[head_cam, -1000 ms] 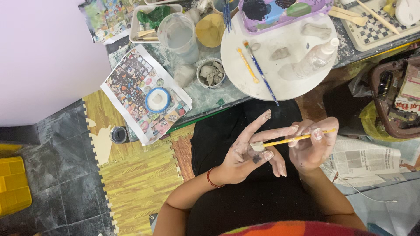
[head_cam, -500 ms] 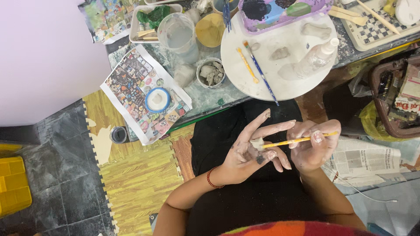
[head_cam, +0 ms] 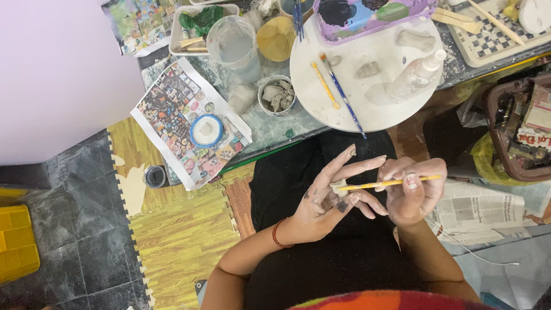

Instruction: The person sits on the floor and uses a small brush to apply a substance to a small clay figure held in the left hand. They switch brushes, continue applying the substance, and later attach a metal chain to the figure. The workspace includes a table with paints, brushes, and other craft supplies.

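Note:
My left hand [head_cam: 327, 198] is held over my black-clad lap, fingers spread, pinching a small pale lump of clay [head_cam: 339, 188] between thumb and fingertips. My right hand [head_cam: 414, 192] grips a thin yellow tool [head_cam: 390, 183] and its tip touches the clay lump. A red band circles my left wrist. Both hands hover just below the edge of the low table.
A round white board [head_cam: 344, 97] on the table bears clay pieces, a yellow tool, a blue brush and a clear bottle [head_cam: 413, 77]. Nearby stand a water cup [head_cam: 232, 46], a small bowl of clay scraps [head_cam: 276, 95], a paint palette [head_cam: 367, 14] and a tape roll [head_cam: 205, 130]. Newspaper [head_cam: 482, 209] lies right.
Both hands have stayed over the lap; the yellow tool has shifted slightly against the clay lump. Nothing else has moved.

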